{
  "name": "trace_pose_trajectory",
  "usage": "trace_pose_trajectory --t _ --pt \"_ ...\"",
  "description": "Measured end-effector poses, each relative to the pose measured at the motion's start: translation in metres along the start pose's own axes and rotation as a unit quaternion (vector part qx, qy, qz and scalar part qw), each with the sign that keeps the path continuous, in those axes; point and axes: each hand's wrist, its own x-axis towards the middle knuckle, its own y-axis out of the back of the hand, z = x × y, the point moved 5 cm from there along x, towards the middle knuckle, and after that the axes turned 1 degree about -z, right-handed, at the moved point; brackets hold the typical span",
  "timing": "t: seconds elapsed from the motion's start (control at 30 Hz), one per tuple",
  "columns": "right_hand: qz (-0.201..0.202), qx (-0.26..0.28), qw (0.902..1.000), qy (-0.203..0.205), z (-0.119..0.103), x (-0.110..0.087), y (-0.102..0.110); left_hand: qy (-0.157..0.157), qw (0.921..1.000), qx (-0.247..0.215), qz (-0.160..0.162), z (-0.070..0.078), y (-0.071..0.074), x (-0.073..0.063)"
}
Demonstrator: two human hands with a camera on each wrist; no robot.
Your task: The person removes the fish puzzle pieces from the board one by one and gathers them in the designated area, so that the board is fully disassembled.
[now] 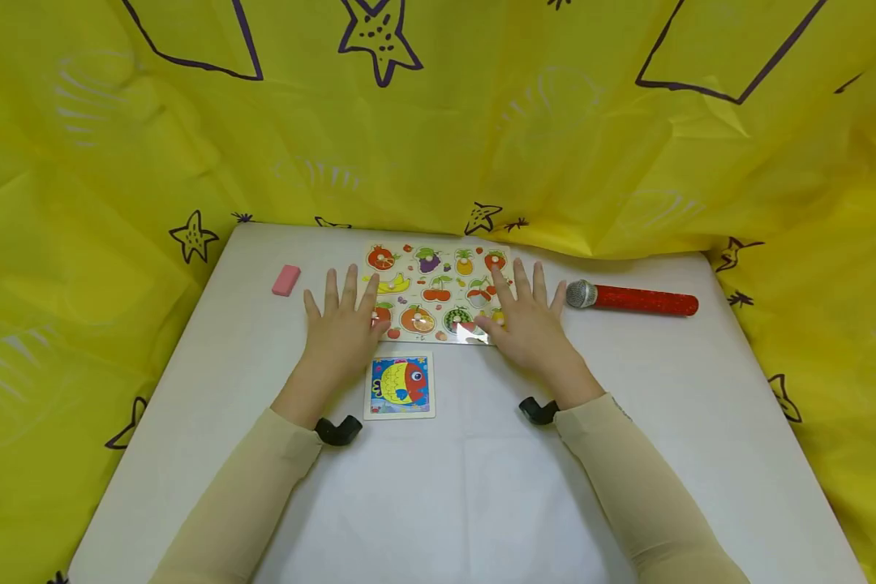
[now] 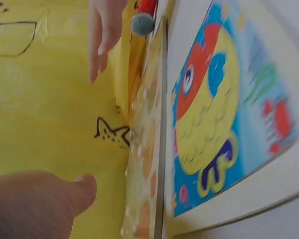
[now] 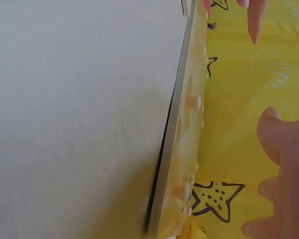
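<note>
A wooden fruit peg puzzle point(image 1: 435, 292) lies flat toward the back of the white table. Over its left end is my left hand point(image 1: 339, 324), palm down with the fingers spread straight. My right hand point(image 1: 529, 324) is spread the same way over the right end. Both wrist views show the hands somewhat above the board, and neither grips anything. Just in front of the board lies a square fish jigsaw puzzle point(image 1: 400, 385), close to my left wrist; the left wrist view shows its fish picture point(image 2: 209, 104) large.
A pink eraser-like block point(image 1: 286, 280) lies at the back left. To the right of my right hand is a red toy microphone point(image 1: 631, 298) with a silver head. A yellow patterned cloth point(image 1: 438, 146) hangs behind the table and around its sides.
</note>
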Motion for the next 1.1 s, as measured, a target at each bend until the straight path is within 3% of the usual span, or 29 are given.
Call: trace_pose_trajectory --t 0.17,0.33,0.63,0.83,1.1 --pt "0.012 0.032 0.9985 0.042 -0.013 0.003 -0.003 -0.024 0.9991 -0.014 -0.031 0.011 -0.008 -0.023" --pt "0.028 0.044 0.9938 0.099 -0.035 0.003 -0.008 -0.070 0.9949 -0.015 -0.072 0.025 -0.021 -0.054" --pt "0.033 0.083 0.9730 0.213 -0.085 0.000 -0.021 -0.141 0.9811 -0.026 -0.130 0.062 -0.037 -0.104" --pt "-0.033 0.141 0.9585 0.246 -0.113 -0.001 -0.033 -0.150 0.9777 -0.033 -0.143 0.072 -0.044 -0.119" --pt "-0.139 0.156 0.9505 0.230 -0.136 0.003 -0.046 -0.168 0.9716 -0.040 -0.161 0.067 -0.048 -0.123"
